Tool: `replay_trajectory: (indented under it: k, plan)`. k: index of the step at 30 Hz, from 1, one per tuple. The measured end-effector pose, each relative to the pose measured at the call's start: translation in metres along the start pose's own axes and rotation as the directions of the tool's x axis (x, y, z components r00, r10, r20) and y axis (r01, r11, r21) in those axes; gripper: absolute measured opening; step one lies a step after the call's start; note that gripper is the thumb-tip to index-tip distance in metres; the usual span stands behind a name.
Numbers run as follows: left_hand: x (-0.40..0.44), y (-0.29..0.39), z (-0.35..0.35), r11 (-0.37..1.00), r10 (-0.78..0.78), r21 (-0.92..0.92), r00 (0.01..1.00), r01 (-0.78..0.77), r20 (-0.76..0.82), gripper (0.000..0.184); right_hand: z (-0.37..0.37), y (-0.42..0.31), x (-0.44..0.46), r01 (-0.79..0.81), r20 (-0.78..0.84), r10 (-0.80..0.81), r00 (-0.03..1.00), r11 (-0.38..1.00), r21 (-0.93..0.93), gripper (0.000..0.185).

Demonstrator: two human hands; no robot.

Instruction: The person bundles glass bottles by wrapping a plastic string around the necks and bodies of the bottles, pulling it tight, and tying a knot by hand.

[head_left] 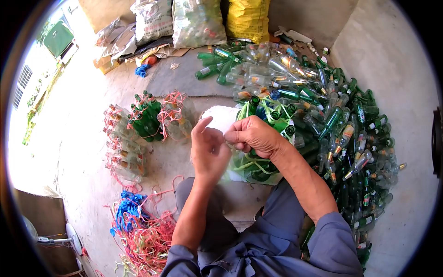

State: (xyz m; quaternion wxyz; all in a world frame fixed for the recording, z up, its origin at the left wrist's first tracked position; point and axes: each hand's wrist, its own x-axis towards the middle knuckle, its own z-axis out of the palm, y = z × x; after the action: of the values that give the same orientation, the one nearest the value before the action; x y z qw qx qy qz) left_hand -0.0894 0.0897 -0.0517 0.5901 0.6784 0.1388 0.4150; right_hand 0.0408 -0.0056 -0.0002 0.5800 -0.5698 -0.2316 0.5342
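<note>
My left hand is raised in front of my lap, its fingers loosely curled and apart. Its thumb side is smeared by motion, and I see nothing held in it. Close beside it, my right hand is closed in a pinch; what is between the fingertips is hidden or too small to name. Just beyond and below the right hand stands a cluster of green bottles with light green plastic strips around them. A white slab shows at the cluster's left, partly behind my hands.
Loose green and clear bottles pile up along the right wall. Tied bottle bundles stand at the left. Tangled pink strips and a blue strip bundle lie near my left knee. Filled sacks and a yellow sack line the back.
</note>
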Motion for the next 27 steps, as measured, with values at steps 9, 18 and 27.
replay_trajectory:
  k: [9, 18, 27]
  plan:
    - [-0.003, 0.002, 0.003, 1.000, 0.021, -0.014, 0.999, -0.021, 0.033, 0.068, 0.001, 0.005, 0.000, 0.049, -0.043, -0.050, 0.998, 0.998, -0.031, 0.011]
    - [-0.006, -0.003, 0.007, 0.994, 0.071, 0.076, 0.997, -0.074, 0.033, 0.064, 0.010, 0.008, -0.003, 0.118, -0.178, -0.138, 0.974, 0.986, -0.121, 0.013]
    - [0.002, -0.004, 0.010, 1.000, -0.027, 0.004, 0.999, 0.027, -0.031, 0.061, 0.009, 0.010, -0.006, 0.144, -0.141, -0.153, 0.978, 0.987, -0.067, 0.016]
